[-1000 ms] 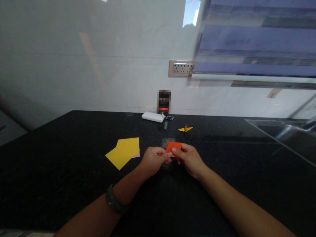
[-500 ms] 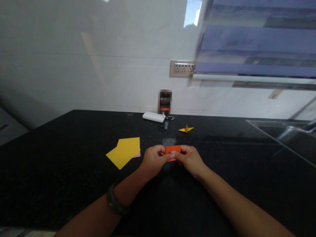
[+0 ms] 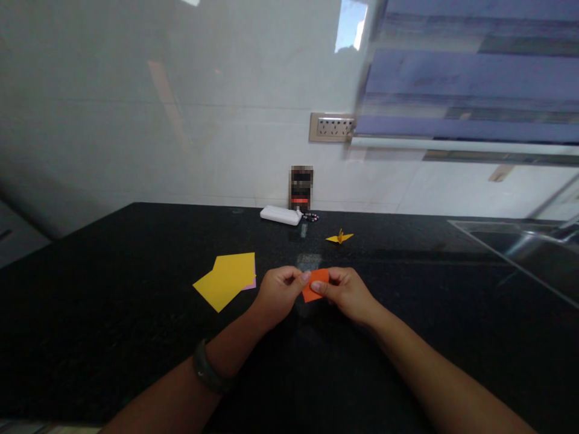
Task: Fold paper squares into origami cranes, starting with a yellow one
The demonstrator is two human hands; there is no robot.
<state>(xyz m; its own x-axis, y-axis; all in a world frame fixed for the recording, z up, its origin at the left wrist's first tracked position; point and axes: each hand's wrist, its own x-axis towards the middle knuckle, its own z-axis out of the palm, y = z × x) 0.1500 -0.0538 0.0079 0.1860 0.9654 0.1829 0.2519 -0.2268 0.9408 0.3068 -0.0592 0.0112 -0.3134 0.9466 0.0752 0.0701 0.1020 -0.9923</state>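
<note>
An orange piece of folded paper [image 3: 315, 293] is held up in front of me, above the dark counter. My left hand [image 3: 281, 293] pinches its upper left corner between thumb and fingers. On the other side my right hand [image 3: 350, 293] grips the right part, its thumb lying flat across the front. The fingers behind the paper are hidden. To the left of my hands lie yellow paper sheets [image 3: 228, 280], overlapping, with a pink edge showing beneath. Beyond my right hand stands a yellow folded paper crane [image 3: 340, 238].
A white oblong device [image 3: 281, 215] with a beaded strap [image 3: 310, 217] lies near the wall, before a blurred dark upright object [image 3: 301, 185]. A sink edge [image 3: 511, 259] is at the right. The wall has a socket panel [image 3: 332, 127] and a blue blind [image 3: 452, 84].
The orange paper has turned and tilted, and more of its face shows. My left thumb has shifted up to its corner. My right hand has stayed nearly in place.
</note>
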